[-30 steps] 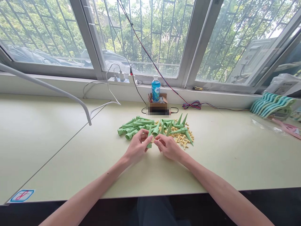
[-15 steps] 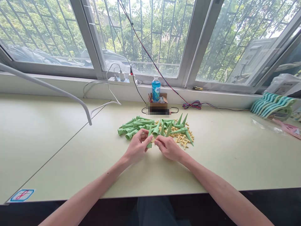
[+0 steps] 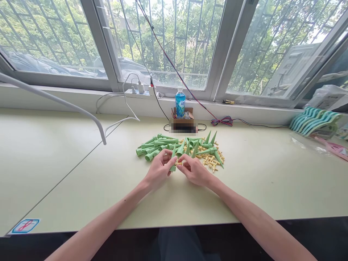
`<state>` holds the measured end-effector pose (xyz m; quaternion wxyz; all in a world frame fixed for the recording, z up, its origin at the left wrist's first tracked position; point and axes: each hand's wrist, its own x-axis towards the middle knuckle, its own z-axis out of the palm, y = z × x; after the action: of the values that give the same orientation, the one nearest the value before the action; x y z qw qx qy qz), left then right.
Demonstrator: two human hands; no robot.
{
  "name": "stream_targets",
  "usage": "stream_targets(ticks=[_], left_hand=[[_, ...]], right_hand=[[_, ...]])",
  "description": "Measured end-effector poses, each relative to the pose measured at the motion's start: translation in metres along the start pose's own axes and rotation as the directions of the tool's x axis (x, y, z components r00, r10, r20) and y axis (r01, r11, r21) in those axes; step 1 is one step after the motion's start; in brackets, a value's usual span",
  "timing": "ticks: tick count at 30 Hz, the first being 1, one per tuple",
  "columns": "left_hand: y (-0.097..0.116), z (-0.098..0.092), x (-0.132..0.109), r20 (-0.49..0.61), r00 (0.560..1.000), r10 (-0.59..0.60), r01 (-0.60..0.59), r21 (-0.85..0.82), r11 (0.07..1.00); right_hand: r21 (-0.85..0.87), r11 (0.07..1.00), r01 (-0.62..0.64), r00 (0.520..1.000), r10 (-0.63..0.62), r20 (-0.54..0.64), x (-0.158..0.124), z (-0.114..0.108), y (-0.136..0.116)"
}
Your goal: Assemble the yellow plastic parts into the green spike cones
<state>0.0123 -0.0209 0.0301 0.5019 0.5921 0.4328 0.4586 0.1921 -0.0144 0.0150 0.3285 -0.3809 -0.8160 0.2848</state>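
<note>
My left hand (image 3: 160, 167) is closed round a green plastic watering spike (image 3: 173, 154), held with its tip up and its wider collar down. From the spike's side a small yellow valve (image 3: 178, 163) sticks out to the right. My right hand (image 3: 194, 170) has its thumb and index finger on either side of that valve; the other fingers are curled. Just beyond the hands lies a heap of green spikes (image 3: 156, 144), some on their sides and some standing tip up. Loose yellow valves (image 3: 210, 159) are scattered among them on the right.
On the pale table (image 3: 95, 195) behind the heap stands a small cardboard box (image 3: 192, 113), with a blue bottle (image 3: 180, 103) by it. A coiled cable (image 3: 224, 121) lies right of the box. Hangers (image 3: 312, 121) are at far right; a white tube (image 3: 81, 106) crosses at left.
My right thumb and index finger have moved a little apart, so more of the yellow valve shows between them. My left hand and its spike have stayed in place.
</note>
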Motion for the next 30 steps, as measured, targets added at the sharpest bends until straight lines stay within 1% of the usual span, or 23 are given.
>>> stream_targets(ticks=[6,12,18,23,30], left_hand=[[-0.0042,-0.0009,0.001,0.0,1.0,0.008,-0.008,0.007,1.0],[-0.0026,-0.0004,-0.0005,0.021,1.0,-0.004,0.003,0.026,1.0],[-0.0022,0.0,-0.0011,0.02,1.0,-0.007,0.007,0.017,1.0],[-0.0026,-0.0006,-0.0001,0.013,1.0,-0.007,0.007,0.008,1.0],[-0.0032,-0.0008,-0.0001,0.022,1.0,-0.012,0.012,0.007,1.0]], right_hand=[[-0.012,1.0,0.011,1.0,-0.011,0.008,0.0004,-0.0006,-0.0001],[-0.036,0.998,0.041,0.999,-0.041,-0.001,0.0023,0.0001,0.0024],[-0.039,0.999,0.016,1.0,-0.017,-0.01,0.0021,-0.0001,0.0028],[-0.004,1.0,-0.014,1.0,0.014,0.019,0.0004,-0.0007,0.0013],[0.018,1.0,0.017,1.0,-0.017,0.024,0.001,0.0002,0.0018]])
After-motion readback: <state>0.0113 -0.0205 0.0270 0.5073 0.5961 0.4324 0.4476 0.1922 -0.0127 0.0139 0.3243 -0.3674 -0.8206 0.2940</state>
